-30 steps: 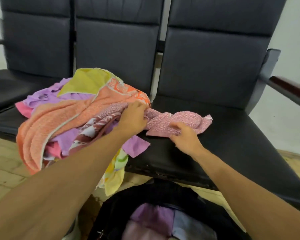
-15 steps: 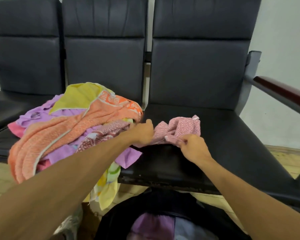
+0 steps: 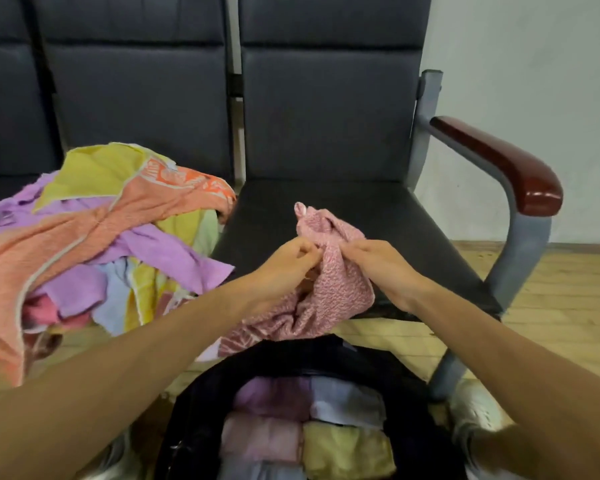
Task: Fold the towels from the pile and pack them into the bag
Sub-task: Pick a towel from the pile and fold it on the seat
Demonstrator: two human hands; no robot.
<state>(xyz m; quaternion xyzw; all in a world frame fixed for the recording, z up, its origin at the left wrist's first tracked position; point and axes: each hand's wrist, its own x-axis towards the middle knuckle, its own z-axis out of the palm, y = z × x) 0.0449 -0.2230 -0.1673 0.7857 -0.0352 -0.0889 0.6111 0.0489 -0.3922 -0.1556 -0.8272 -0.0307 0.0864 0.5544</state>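
Observation:
A crumpled pink patterned towel (image 3: 336, 289) hangs over the front edge of the right-hand black seat (image 3: 395, 216). My left hand (image 3: 284, 268) pinches its upper edge from the left. My right hand (image 3: 381, 265) grips the same edge from the right, a few fingers' width away. A pile of towels (image 3: 94, 237) in orange, yellow, purple and pale blue covers the middle seat on the left. Below my arms stands an open black bag (image 3: 413, 427) holding several folded towels in purple, pink, yellow and pale blue.
The seats form a row with dark padded backs (image 3: 326, 109). A grey metal armrest with a red-brown top (image 3: 499, 161) closes the right end. Wooden floor (image 3: 568, 282) shows at the right, a pale wall behind it. A white shoe (image 3: 478, 407) is beside the bag.
The pink towel has come off the pile and toward me, onto the right seat's front edge. Both hands have drawn close together on its upper edge. The camera has tilted down, showing more of the bag.

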